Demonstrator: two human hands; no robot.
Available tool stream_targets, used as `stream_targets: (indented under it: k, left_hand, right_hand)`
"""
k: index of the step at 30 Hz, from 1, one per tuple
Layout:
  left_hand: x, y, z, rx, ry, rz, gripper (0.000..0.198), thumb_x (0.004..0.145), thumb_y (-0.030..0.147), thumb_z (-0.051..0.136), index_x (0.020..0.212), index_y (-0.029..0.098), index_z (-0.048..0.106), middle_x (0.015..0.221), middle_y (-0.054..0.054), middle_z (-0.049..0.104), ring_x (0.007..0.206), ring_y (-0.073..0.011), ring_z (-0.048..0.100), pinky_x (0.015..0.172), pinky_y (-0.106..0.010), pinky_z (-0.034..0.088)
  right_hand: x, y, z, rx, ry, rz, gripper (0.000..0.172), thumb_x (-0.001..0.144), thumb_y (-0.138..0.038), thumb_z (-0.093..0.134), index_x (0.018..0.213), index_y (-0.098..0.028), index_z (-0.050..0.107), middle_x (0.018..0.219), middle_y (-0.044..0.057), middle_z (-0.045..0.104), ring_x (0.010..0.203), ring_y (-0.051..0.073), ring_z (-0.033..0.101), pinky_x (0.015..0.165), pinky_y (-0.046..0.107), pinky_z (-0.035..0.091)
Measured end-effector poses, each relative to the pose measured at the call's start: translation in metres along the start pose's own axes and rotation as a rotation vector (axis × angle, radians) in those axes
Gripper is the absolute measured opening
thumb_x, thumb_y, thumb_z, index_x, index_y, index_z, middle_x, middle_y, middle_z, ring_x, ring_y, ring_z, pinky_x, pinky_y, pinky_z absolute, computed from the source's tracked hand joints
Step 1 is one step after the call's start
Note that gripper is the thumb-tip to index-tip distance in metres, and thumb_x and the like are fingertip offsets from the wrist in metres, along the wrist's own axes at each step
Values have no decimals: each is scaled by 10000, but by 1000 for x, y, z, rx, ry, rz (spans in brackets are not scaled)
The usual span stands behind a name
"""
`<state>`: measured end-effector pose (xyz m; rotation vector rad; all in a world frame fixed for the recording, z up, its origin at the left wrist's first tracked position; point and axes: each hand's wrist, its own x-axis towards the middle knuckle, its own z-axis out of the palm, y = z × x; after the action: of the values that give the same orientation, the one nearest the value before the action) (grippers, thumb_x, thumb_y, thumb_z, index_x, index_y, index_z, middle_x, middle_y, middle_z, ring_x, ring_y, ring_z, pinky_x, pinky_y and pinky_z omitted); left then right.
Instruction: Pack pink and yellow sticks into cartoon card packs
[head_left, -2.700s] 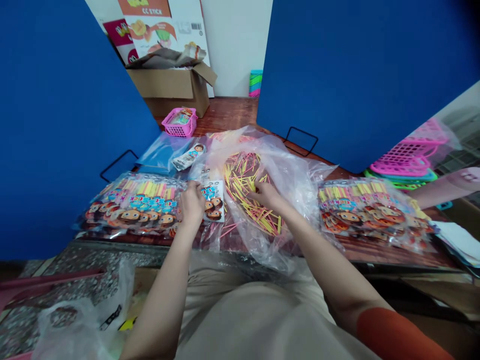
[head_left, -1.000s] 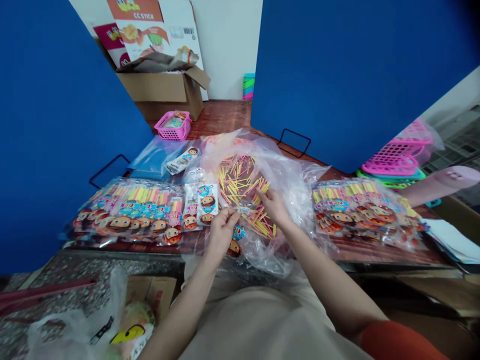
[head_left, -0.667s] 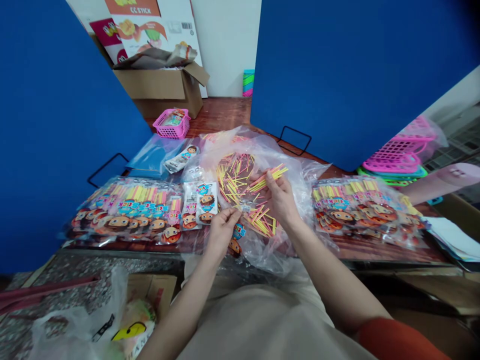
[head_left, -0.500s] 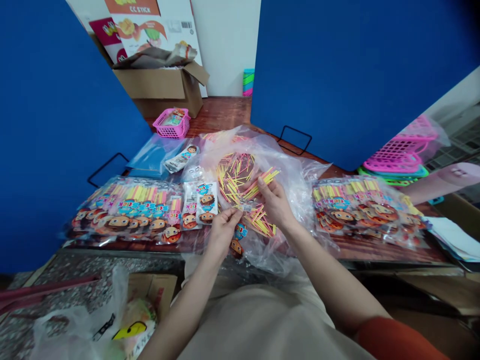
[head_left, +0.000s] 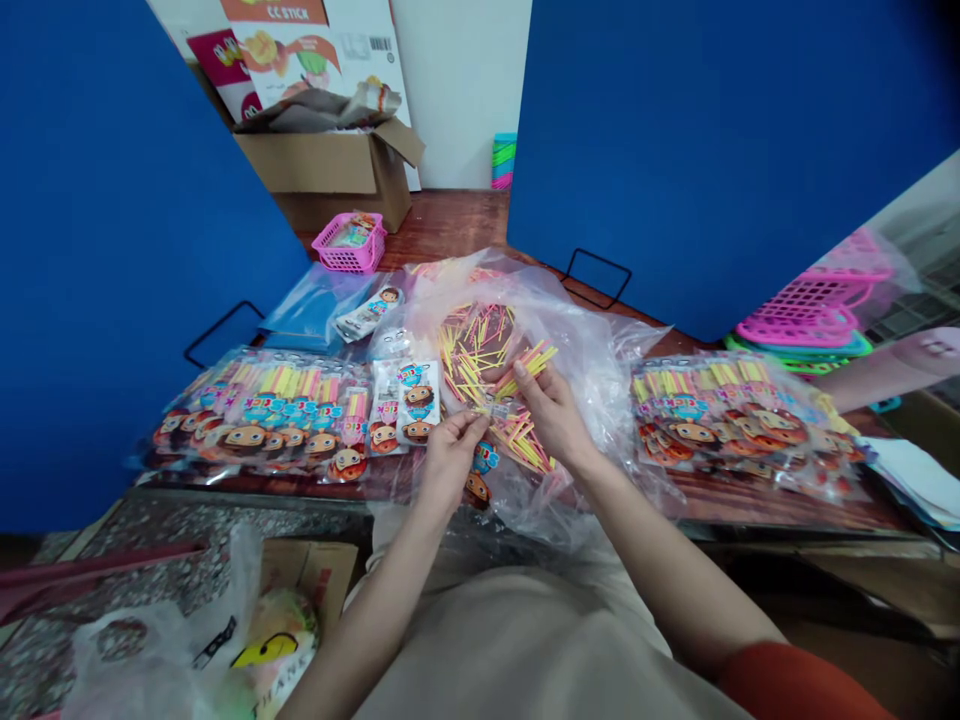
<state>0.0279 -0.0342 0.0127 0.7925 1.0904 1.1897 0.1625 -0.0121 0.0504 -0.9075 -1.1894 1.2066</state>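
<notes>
Head view, clock centred on the loose sticks (head_left: pixel 472 355), 12 straight ahead of the person. From where I'm standing: left hand (head_left: pixel 454 460) at 7, fingertips pinched on the upper part of a printed pouch (head_left: pixel 481 470), which sits tilted at 6. Can't tell if its mouth is open. Right hand (head_left: pixel 553 405) at 4, thumb and fingers clamped on a stick bundle (head_left: pixel 536 360), yellow and pink, probably gripped near one end to keep it roughly lined up. Hands near each other, not touching. Clear bag (head_left: pixel 592 350) spread wide around the loose sticks, likely for easy reach and to contain them. Flat pouches (head_left: pixel 418 400) at 8, presumably there to suit the left hand. Stick-filled packs on the tabletop (head_left: pixel 457 220), left pile (head_left: pixel 262 415) near 9, right pile (head_left: pixel 712 410) just past 3, likely kept outboard for working room.
</notes>
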Motion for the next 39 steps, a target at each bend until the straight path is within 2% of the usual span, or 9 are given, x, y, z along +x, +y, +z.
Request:
stream_targets:
  k: [5,11,15,19,24,28,34,36,39]
  left_hand:
    - [2,1,1,26,30,66,226,627,353,800,696,153,722,651,14,673,585,-97,539,614,-213,441]
    - [5,-2,0,-12,49,23,282,605,361,819,777,147,751,675,7,695,588,-103,550,606,-221,446]
    - [4,-1,1,-39,25,-8,302,602,360,830,807,149,759,729,-8,720,628,-109,577,634,-225,457]
    - [1,2,2,-61,-8,13,300,619,371,823,816,152,766,775,-25,738,687,-132,613,702,-248,478]
    - [-1,1,0,-48,-18,11,267,634,353,817,806,157,764,765,-22,739,709,-142,624,733,-257,477]
    - [-1,0,-1,-43,-23,20,262,619,362,826,770,159,759,738,-18,732,699,-145,622,745,-269,479]
    - [-2,-3,-5,-96,-7,-31,355,573,417,854,793,153,763,748,-23,736,674,-133,608,714,-256,468]
    - [-2,-4,-6,-124,-5,-36,370,571,435,854,791,152,761,740,-21,732,678,-133,607,714,-251,465]
    - [-3,-2,-6,-158,-12,-7,367,584,464,842,750,150,748,713,-17,717,677,-133,602,715,-248,465]
  right_hand:
    - [0,4,-4,-132,-31,43,434,877,-578,551,958,-182,709,1045,60,698,1010,208,623,897,336,475]
    - [4,2,-5,-60,4,66,378,870,-545,578,1044,-214,631,1075,56,698,1013,204,632,870,329,502]
    - [4,2,-5,-116,10,9,339,936,-523,482,1012,-233,639,988,37,712,906,184,654,803,316,511]
    - [2,4,-9,-262,-77,-42,332,885,-506,585,898,-205,724,862,27,714,839,177,644,784,301,487]
    - [7,3,-11,-231,25,0,298,752,-492,741,761,-194,745,733,22,714,666,151,611,628,282,468]
    - [13,-8,-10,-145,50,-26,288,645,-466,826,663,-202,712,754,29,725,676,154,626,618,283,490]
    - [23,-19,-25,-185,300,-274,258,805,-474,704,798,-217,682,832,29,714,741,154,648,733,311,521]
    - [21,-17,-30,-384,215,-294,297,849,-504,641,852,-213,694,852,40,712,784,174,651,759,322,512]
    - [8,-11,-31,-598,-150,-223,382,941,-514,483,1038,-220,706,1041,67,711,954,214,655,848,344,493]
